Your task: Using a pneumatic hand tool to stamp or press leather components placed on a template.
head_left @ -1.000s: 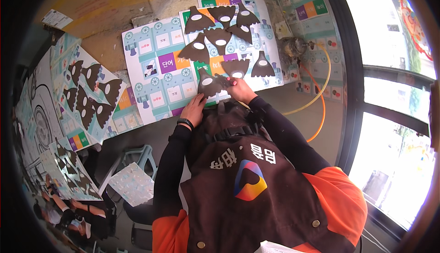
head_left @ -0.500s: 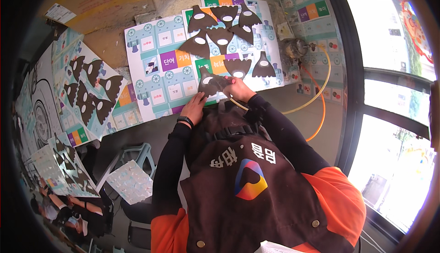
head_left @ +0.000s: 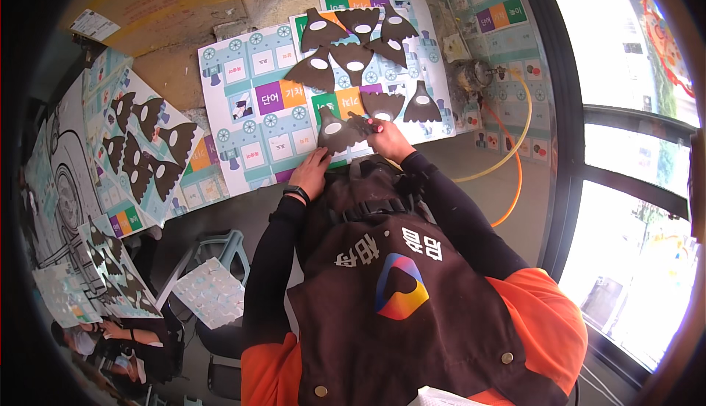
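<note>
My right hand (head_left: 390,141) is closed round a small dark spray gun (head_left: 365,125) with a red part by my fingers. Its nozzle end is over the right side of a dark brown, fan-shaped piece (head_left: 334,132) with a scalloped edge and a white oval. On that piece's near left edge rest the fingertips of my left hand (head_left: 310,173), stretched out and holding nothing. Just beyond my right hand lies another dark piece (head_left: 382,104). Several similar pieces (head_left: 350,60) are spread farther back on the printed sheets (head_left: 243,137).
A metal fitting (head_left: 474,76) at the right joins a yellow hose (head_left: 523,119) and an orange hose (head_left: 520,185). More dark pieces (head_left: 136,159) lie on sheets at the left. Cardboard (head_left: 162,9) covers the back; a stool (head_left: 234,248) stands below left. Another person (head_left: 121,336) is at lower left.
The spray gun has tilted slightly in my right hand, its dark front now showing over the piece. My left hand stays put. At lower left, the other person has shifted a light sheet leftward.
</note>
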Demonstrator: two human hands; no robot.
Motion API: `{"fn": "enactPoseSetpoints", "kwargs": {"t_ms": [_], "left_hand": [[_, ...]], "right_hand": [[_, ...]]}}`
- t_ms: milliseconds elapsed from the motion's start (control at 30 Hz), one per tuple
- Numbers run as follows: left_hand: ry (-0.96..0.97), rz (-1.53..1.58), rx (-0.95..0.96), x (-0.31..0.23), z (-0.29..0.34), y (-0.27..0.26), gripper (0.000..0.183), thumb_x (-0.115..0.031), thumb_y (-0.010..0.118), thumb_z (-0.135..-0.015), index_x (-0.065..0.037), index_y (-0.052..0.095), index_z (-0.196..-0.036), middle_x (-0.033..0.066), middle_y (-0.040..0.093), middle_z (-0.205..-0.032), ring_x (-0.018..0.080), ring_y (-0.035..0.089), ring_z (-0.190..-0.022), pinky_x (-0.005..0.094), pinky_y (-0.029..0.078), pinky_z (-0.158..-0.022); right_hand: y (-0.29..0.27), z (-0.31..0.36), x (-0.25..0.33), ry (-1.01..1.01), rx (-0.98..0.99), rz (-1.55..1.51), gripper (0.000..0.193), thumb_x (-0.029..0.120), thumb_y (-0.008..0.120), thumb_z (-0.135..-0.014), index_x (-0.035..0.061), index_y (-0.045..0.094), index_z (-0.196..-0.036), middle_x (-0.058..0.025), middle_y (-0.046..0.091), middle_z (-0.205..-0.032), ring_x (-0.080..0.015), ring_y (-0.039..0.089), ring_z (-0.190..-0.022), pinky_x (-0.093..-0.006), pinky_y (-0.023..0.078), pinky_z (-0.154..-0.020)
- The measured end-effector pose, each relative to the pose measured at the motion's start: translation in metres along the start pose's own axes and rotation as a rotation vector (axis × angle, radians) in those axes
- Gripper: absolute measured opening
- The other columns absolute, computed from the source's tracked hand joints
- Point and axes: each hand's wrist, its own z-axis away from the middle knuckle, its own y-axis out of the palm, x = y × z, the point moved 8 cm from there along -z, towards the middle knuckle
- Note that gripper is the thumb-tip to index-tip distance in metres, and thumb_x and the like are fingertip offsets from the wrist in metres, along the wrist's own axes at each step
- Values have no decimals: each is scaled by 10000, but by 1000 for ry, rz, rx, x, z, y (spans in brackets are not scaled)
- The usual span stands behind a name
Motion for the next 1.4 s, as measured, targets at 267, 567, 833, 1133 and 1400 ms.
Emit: {"fn": "enactPoseSetpoints", "kwargs": {"t_ms": [267,567,833,1133,1400], "left_hand": [[2,-5,-5,2,1,1,501,20,564,-761,-30,587,-1259,137,476,-1422,308,433,-1347,392,396,-1110],[-123,297,-151,11,-11,-43,433,16,603,-782,-38,613,-1211,150,550,-1319,336,498,-1270,392,419,-1069],[-633,-244,-925,147,-19,-147,345,-64,615,-831,-40,586,-1174,180,546,-1209,370,516,-1144,467,419,-993],[-707,-59,-303,141,-172,-106,309,-292,695,-871,-52,647,-1060,154,678,-1010,371,616,-1023,451,490,-892],[-803,-39,-115,115,-139,-60,385,-433,675,-864,-51,693,-906,189,707,-919,383,670,-899,477,522,-767]], "right_hand": [[21,7,13,31,204,-19,215,174,598,-802,7,640,-931,-200,660,-763,-399,650,-756,-452,506,-691],[-15,7,5,161,152,-291,225,94,639,-743,-1,634,-946,-79,674,-789,-155,615,-631,-312,479,-486],[-54,-40,74,143,46,-368,260,90,644,-739,-6,647,-980,-85,638,-737,-159,596,-583,-305,477,-483],[-63,-93,77,193,16,-357,255,81,625,-744,-11,630,-981,-85,641,-784,-162,606,-610,-304,507,-502],[-50,-90,43,231,80,-353,270,99,628,-728,-3,637,-978,-91,667,-768,-156,609,-604,-302,489,-510]]}}
